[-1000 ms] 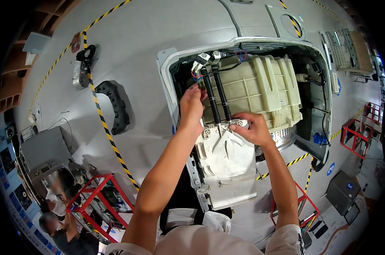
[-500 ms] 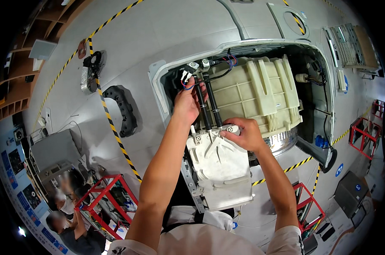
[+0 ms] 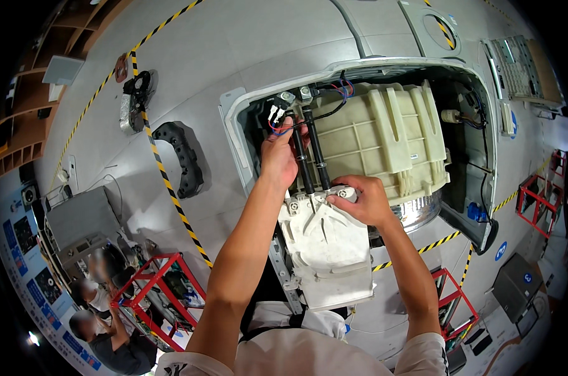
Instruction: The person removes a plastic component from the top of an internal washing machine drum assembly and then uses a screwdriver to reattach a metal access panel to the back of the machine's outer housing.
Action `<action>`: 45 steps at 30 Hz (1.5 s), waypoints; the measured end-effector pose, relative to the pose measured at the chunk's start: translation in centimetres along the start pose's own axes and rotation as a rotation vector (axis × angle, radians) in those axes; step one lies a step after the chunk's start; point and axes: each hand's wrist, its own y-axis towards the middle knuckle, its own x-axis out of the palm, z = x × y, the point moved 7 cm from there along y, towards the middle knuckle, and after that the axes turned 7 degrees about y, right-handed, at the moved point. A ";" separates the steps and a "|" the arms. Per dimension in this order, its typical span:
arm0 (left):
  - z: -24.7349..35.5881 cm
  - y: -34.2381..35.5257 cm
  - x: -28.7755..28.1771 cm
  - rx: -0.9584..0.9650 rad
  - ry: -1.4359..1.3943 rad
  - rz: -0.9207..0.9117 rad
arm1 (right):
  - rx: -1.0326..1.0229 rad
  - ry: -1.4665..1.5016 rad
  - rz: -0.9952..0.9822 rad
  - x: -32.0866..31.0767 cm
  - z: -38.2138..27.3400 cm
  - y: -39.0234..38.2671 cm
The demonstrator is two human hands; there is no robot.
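Observation:
My left hand (image 3: 278, 153) is closed around the upper left black tube (image 3: 301, 160), just under a small valve block (image 3: 283, 100) with coloured wires. A second black tube (image 3: 318, 150) runs beside it down to a white plastic housing (image 3: 325, 263). My right hand (image 3: 362, 200) pinches that housing's upper edge, thumb by the tube's lower end. A ribbed cream plastic tub (image 3: 378, 138) lies to the right of the tubes inside a metal cabinet (image 3: 246, 100). Some of my left fingertips are hidden behind the tubes and wires.
A curved black part (image 3: 187, 163) and a black-and-silver assembly (image 3: 134, 106) lie on the floor at left, near striped tape. Red frames (image 3: 162, 288) stand lower left and right. Two people (image 3: 108, 338) work at lower left; wooden shelves (image 3: 27, 125) line the left edge.
Over the last second my left hand moved up along the tubes toward the wires. The view shifted, so the cabinet appears slightly left and lower. My right hand stays on the housing's edge.

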 end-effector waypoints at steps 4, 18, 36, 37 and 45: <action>0.1 0.1 -0.1 -0.002 0.047 0.007 | -0.035 0.001 0.027 0.0 0.2 0.0; 0.9 0.8 -0.2 0.035 -0.075 0.057 | 0.308 0.418 0.063 -0.7 2.4 5.4; 1.8 1.7 1.1 0.218 0.179 0.103 | 0.136 0.240 0.130 2.5 3.8 12.6; 1.8 2.0 1.1 0.222 0.170 0.073 | 0.111 0.254 0.142 2.6 4.0 12.6; 2.1 1.9 1.2 0.302 0.223 0.139 | 0.104 0.214 0.078 2.9 4.0 12.6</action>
